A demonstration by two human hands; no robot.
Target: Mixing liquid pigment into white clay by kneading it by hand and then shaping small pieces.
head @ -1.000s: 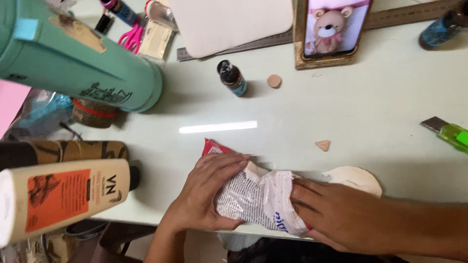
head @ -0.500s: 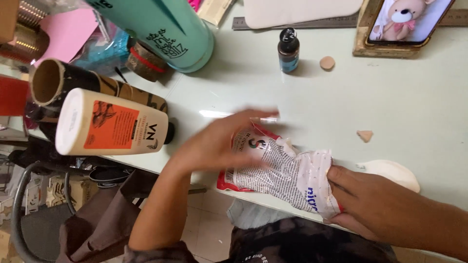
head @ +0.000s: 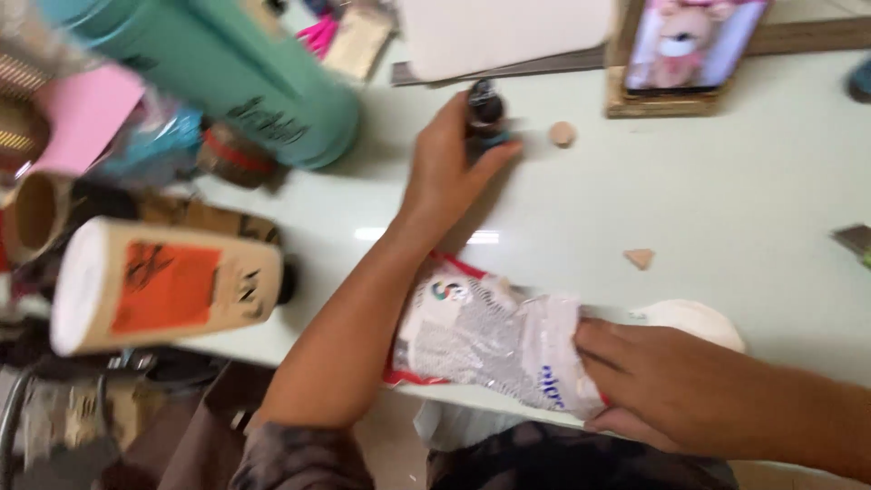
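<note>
small dark bottle (head: 485, 113): upright on pale table (head: 726, 209), behind the crumpled packet (head: 490, 336); blurred, lower part hidden by fingers. left hand (head: 449, 168): closed around the bottle. right hand (head: 667, 386): flat on the packet's right end, grasp unclear. round white piece (head: 694, 318): partly covered beyond the packet. tan triangle (head: 640, 259), tan disc (head: 562, 133): loose, behind the packet. teal flask (head: 245, 68): cut off, far left of the packet.

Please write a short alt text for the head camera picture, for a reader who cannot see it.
Seen from above, the person's left hand grips a small dark bottle on a pale table, while the right hand presses on a crumpled foil packet at the table's near edge. A large teal flask lies nearby.
</note>
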